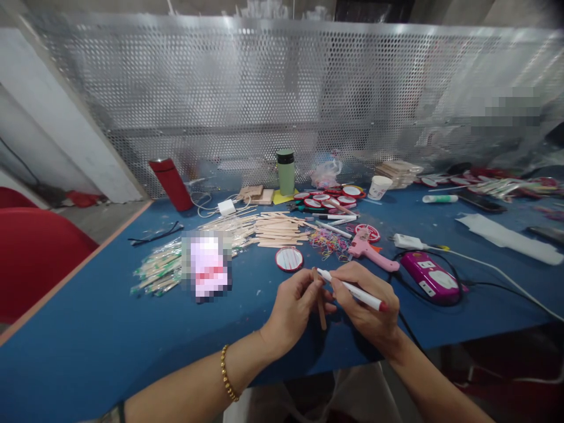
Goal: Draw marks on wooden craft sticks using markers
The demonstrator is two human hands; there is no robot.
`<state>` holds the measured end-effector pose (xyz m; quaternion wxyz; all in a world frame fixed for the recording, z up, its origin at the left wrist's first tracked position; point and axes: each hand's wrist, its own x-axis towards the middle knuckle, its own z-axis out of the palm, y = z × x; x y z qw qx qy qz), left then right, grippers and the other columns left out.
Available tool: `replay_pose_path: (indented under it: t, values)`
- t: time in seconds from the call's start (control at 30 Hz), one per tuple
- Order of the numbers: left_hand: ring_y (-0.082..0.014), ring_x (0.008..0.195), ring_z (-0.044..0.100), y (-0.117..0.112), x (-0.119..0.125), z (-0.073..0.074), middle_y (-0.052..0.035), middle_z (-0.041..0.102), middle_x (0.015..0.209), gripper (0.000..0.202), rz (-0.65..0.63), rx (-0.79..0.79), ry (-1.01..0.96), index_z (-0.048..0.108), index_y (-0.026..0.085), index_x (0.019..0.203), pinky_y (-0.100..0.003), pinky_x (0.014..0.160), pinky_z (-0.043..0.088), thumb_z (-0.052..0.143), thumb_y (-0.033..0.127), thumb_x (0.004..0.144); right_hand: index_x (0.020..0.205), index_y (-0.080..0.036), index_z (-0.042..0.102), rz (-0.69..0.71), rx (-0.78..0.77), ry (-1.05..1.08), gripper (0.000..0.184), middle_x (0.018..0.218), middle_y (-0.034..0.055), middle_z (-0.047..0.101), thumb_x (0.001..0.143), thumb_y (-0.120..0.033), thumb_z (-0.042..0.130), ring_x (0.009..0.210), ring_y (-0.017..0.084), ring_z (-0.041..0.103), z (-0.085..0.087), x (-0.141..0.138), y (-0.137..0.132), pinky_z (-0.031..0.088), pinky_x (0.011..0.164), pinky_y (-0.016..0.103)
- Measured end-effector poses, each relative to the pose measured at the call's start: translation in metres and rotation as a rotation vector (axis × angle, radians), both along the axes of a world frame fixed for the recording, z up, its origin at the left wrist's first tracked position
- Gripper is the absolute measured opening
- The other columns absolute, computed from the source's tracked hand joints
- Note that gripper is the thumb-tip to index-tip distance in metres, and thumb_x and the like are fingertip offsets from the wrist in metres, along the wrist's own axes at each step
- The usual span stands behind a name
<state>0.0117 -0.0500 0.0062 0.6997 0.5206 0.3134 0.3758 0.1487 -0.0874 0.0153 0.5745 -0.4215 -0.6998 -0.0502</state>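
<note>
Pinching a thin brown wooden stick between thumb and fingers, our left hand holds it slanting above the blue flat-topped desk, probably to steady it. And our right hand grips a white, red-ended marker, its tip right by the stick's upper end! Flat pale wooden sticks lie just beyond, seemingly for easy reach. The desk's near edge runs beneath our forearms; open room stretches left, while a pink plastic glue gun crowds our right.
</note>
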Motion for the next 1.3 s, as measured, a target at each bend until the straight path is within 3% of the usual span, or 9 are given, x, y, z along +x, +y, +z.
replay_pose_path:
  t: [0.37,1.3]
  values:
    - [-0.0135,0.053,0.062,-0.0005,-0.0007,0.0002,0.0018,0.063,0.063,0.037,0.036,0.088,0.042,0.054,0.020,0.072,-0.024,0.052,0.052,0.064,0.055,0.076,0.084,-0.018,0.064,0.003,0.001,0.015,0.013,0.070,0.0018,0.066,0.087,-0.007,0.058,0.059,0.012,0.063,0.0010,-0.0016,-0.0002,0.052,0.056,0.023]
    - [-0.0133,0.055,0.060,-0.0012,-0.0001,-0.0004,0.0022,0.059,0.062,0.041,0.027,0.073,0.036,0.056,0.019,0.074,-0.025,0.054,0.052,0.065,0.058,0.074,0.084,-0.019,0.063,-0.003,0.007,0.000,0.013,0.070,0.0011,0.066,0.087,-0.007,0.058,0.059,0.012,0.063,0.0016,-0.0022,-0.0007,0.051,0.055,0.023]
